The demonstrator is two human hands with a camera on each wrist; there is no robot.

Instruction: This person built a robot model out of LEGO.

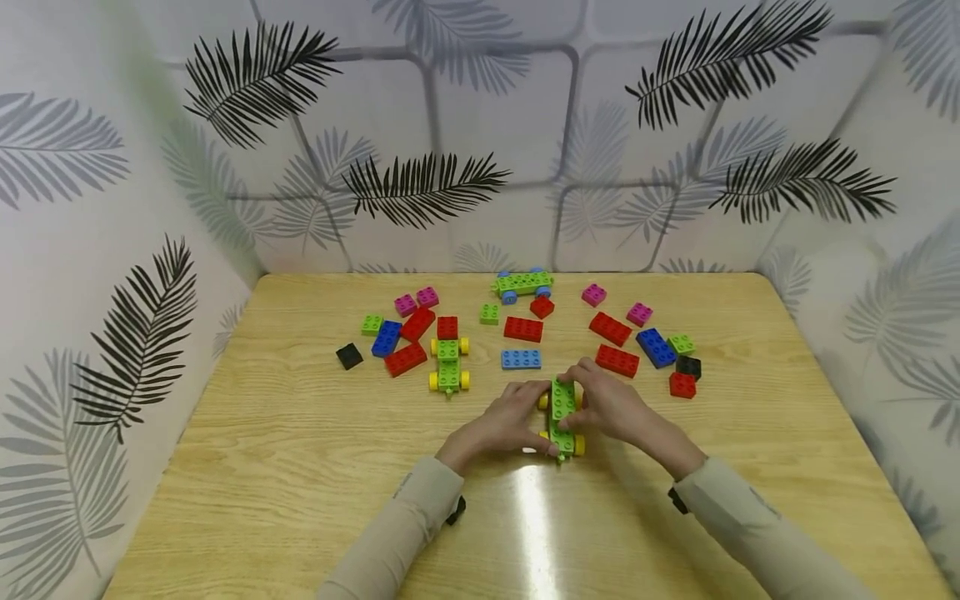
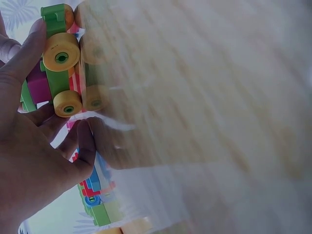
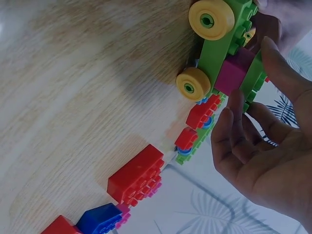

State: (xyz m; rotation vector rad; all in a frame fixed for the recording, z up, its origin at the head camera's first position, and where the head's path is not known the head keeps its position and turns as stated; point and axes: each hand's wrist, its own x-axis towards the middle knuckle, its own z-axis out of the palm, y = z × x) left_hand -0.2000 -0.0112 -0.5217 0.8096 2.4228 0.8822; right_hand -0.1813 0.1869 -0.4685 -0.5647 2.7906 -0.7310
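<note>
A toy car with a green base (image 1: 561,444) and yellow wheels (image 3: 211,19) stands on the table. On its base sits a purple brick (image 3: 233,74), topped by a long green brick (image 3: 253,80). From the left, my left hand (image 1: 506,421) holds the car, thumb at its near end and fingertips by the far wheel. My right hand (image 1: 611,404) pinches the upper green brick between thumb and fingers. Beyond the hands lies a light blue brick (image 1: 521,359).
A second yellow-wheeled car (image 1: 448,367) carrying a red brick stands to the left. At the back is a green car base with blue wheels (image 1: 523,284). Loose bricks lie on both sides, including a black brick (image 1: 348,357) and a red brick (image 1: 682,385).
</note>
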